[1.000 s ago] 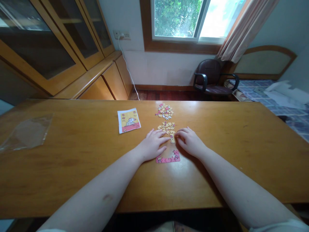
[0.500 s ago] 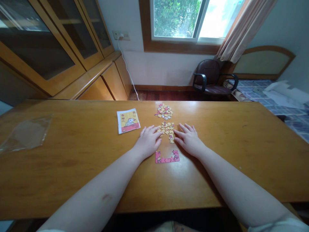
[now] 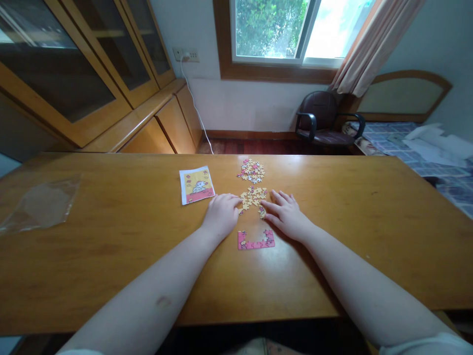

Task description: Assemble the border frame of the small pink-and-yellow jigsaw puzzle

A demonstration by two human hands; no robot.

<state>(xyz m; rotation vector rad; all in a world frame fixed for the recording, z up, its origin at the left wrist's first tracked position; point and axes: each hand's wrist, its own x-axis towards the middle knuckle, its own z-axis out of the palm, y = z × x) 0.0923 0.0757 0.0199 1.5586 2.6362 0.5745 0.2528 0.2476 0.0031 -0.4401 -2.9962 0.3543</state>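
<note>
A small heap of yellow puzzle pieces (image 3: 253, 197) lies on the wooden table (image 3: 111, 246), between my two hands. My left hand (image 3: 220, 215) rests palm down at the heap's left edge, fingers curled onto the pieces; what they hold is hidden. My right hand (image 3: 286, 213) lies flat at the heap's right edge, fingers spread and touching the pieces. A joined pink strip of puzzle (image 3: 256, 240) sits just nearer to me, between my wrists. A second heap of pink and yellow pieces (image 3: 252, 170) lies further back.
A picture card (image 3: 197, 184) showing the puzzle image lies left of the heaps. A clear plastic bag (image 3: 40, 203) lies at the table's far left. Behind the table are wooden cabinets (image 3: 92, 74), a dark armchair (image 3: 323, 121) and a bed (image 3: 424, 148).
Both hands slid a little further from me, onto the sides of the yellow heap. My left fingers curled in; my right fingers spread flat. The heap was nudged slightly.
</note>
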